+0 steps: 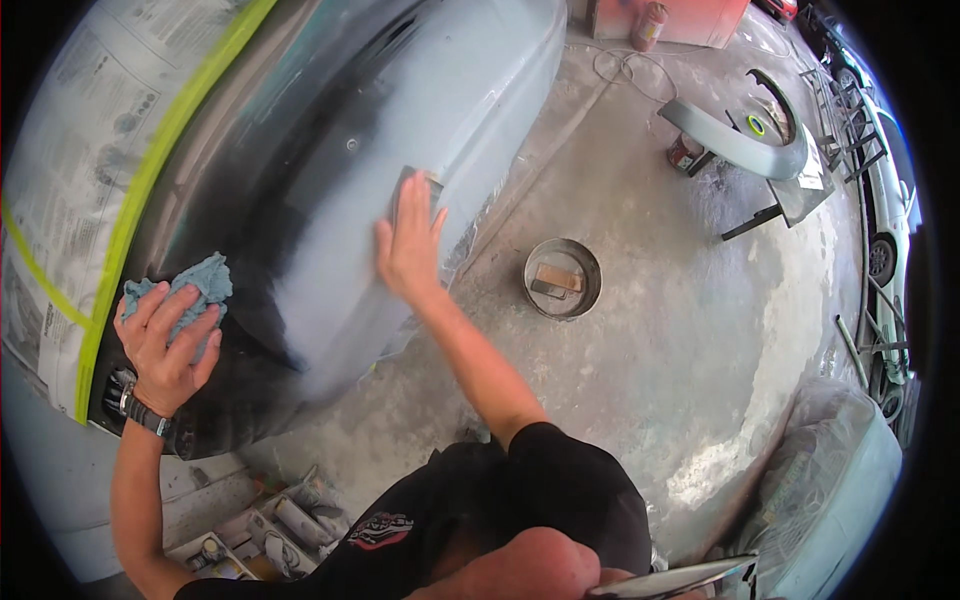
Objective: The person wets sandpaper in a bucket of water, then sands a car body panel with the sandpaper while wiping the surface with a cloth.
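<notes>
A car body panel (470, 95), partly coated in pale grey primer and dark along its left side, runs away from me. My right hand (412, 245) lies over a dark grey sanding pad (404, 190), its fingers stretched along it and pressing it against the primed surface. Farther left, my left hand (168, 345) has its fingers bent over a crumpled blue cloth (208, 280), which rests on the dark end of the panel. A watch is strapped on that wrist. My palm and the pad's underside are hidden.
Printed masking sheet (100, 120) and yellow-green tape (165, 150) border the panel at left. On the concrete floor stands a round metal basin (563, 245) holding a brown block. A grey curved car part (740, 145) lies on a stand at right; a cluttered box (255, 535) sits below.
</notes>
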Demonstrator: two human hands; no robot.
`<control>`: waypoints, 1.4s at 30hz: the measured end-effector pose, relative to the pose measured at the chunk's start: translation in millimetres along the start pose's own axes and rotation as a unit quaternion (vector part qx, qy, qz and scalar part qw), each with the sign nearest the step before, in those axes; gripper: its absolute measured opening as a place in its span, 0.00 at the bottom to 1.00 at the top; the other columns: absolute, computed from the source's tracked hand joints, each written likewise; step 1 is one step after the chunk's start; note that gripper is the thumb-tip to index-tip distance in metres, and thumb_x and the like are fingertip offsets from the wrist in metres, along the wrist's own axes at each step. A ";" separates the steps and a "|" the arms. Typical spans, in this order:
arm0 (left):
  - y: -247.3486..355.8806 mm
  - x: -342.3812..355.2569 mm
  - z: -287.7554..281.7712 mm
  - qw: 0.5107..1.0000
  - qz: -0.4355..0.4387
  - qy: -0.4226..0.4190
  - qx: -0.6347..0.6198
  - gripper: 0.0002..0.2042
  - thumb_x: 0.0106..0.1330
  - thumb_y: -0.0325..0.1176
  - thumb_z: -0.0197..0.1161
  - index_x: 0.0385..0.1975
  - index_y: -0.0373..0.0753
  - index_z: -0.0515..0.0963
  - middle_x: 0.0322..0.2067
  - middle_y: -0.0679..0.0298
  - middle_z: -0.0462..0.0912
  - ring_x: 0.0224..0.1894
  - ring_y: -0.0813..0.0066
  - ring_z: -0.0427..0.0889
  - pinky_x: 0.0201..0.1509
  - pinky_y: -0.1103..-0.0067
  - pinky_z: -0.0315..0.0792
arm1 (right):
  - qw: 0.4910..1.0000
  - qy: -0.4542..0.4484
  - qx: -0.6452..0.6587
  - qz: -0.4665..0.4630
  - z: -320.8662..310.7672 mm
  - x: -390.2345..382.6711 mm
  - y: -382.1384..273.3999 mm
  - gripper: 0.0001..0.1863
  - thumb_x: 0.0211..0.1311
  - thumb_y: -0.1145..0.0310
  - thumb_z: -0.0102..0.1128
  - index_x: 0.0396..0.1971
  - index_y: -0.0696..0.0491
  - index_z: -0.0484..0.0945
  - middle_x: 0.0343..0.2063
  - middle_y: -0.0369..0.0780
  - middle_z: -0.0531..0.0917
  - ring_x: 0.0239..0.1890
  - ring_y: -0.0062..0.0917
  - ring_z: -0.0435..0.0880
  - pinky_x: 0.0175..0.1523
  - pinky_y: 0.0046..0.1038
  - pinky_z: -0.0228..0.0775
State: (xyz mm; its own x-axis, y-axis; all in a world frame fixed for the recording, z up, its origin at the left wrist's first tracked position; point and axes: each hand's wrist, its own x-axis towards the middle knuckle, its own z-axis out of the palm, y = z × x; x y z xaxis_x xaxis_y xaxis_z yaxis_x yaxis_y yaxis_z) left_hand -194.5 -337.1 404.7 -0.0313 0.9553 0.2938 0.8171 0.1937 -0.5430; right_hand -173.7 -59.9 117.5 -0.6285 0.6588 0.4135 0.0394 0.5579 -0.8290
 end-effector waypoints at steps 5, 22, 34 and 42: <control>3.2 8.1 0.3 1.000 0.007 0.005 0.010 0.12 0.54 0.35 0.74 0.39 0.53 0.88 0.57 0.71 0.81 0.64 0.62 0.73 0.68 0.58 0.59 | 0.995 0.053 0.052 0.069 -52.0 146.8 64.7 0.36 0.79 0.57 0.43 0.75 0.67 0.50 0.76 0.58 0.52 0.79 0.52 0.48 0.78 0.59 0.37; 5.8 8.6 -5.0 0.999 0.006 0.013 -0.030 0.13 0.52 0.32 0.75 0.39 0.51 0.88 0.56 0.69 0.82 0.63 0.61 0.75 0.68 0.58 0.61 | 0.990 -0.023 0.097 0.104 -63.4 170.3 86.0 0.34 0.79 0.57 0.41 0.75 0.63 0.52 0.75 0.56 0.56 0.77 0.49 0.55 0.75 0.58 0.47; 3.4 8.3 -4.6 0.999 -0.019 0.025 -0.034 0.14 0.50 0.32 0.76 0.38 0.50 0.88 0.55 0.70 0.84 0.61 0.62 0.77 0.67 0.60 0.62 | 0.974 -0.043 -0.212 -0.061 -19.1 -21.8 27.0 0.30 0.75 0.66 0.47 0.74 0.57 0.61 0.76 0.50 0.59 0.78 0.45 0.56 0.73 0.69 0.44; 3.6 9.5 2.1 0.998 -0.017 0.035 -0.051 0.13 0.49 0.32 0.76 0.37 0.48 0.88 0.55 0.70 0.84 0.61 0.62 0.77 0.66 0.60 0.62 | 0.987 0.002 -0.158 -0.004 -42.3 76.6 77.6 0.28 0.77 0.62 0.47 0.71 0.59 0.65 0.75 0.49 0.62 0.76 0.47 0.60 0.71 0.67 0.54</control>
State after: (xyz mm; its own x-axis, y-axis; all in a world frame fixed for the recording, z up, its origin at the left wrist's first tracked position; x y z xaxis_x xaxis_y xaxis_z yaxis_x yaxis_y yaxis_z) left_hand -193.1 -326.9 403.9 -0.0217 0.9298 0.3674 0.8703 0.1984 -0.4508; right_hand -185.9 55.2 100.7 -0.6265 0.6550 0.4224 0.2753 0.6930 -0.6663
